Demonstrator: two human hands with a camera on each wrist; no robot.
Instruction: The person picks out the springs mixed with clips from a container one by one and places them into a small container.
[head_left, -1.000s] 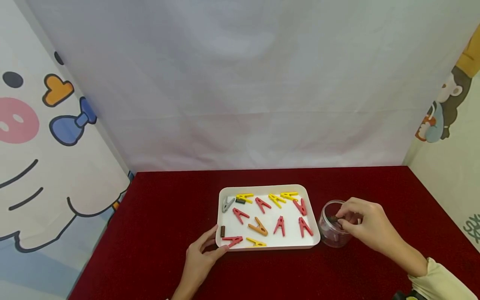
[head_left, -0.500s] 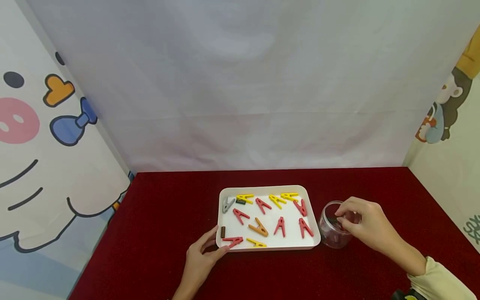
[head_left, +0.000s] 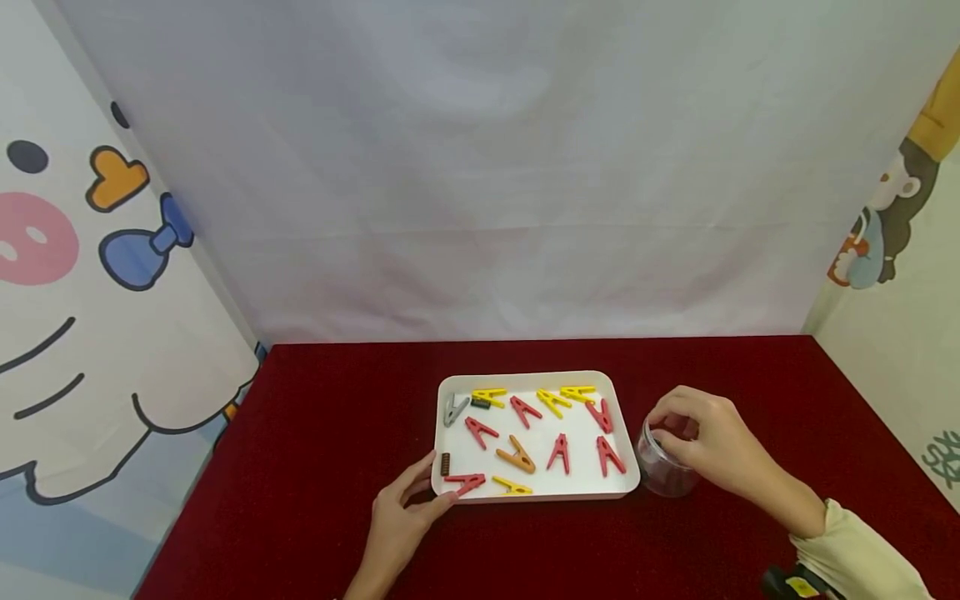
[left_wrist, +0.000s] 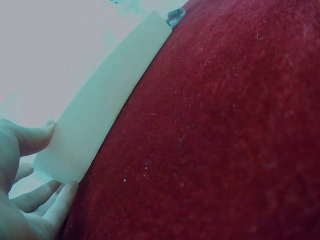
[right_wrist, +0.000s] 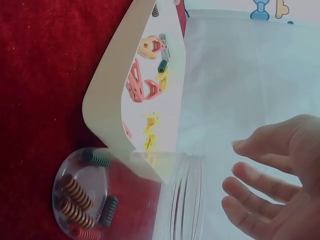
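Observation:
My left hand (head_left: 401, 512) holds the near left corner of a shallow white tray (head_left: 540, 497), thumb on the front wall and fingers along the left side. Over the mouth of a clear jar (head_left: 667, 482) is my right hand (head_left: 708, 437); the right wrist view shows its fingers loosely spread with nothing between them. Inside the jar lie several coil springs: bronze ones (right_wrist: 76, 192), a red spring (right_wrist: 86, 233) and dark green ones (right_wrist: 108, 211). The tray bears a brown spring (head_left: 446, 464) and a dark spring (head_left: 480, 404) partly under a yellow clip.
Several plastic clips are scattered in the tray, among them a red clip (head_left: 558, 452), an orange clip (head_left: 516, 455) and a grey clip (head_left: 454, 410). The jar stands close beside the tray's right end. A dark red cloth (head_left: 337, 417) covers the table, with a pale curtain (head_left: 525, 208) behind.
A spring pinched in my right hand at the jar's mouth has been let go into the jar. That hand has shifted slightly left over the opening; the left hand and tray have stayed put.

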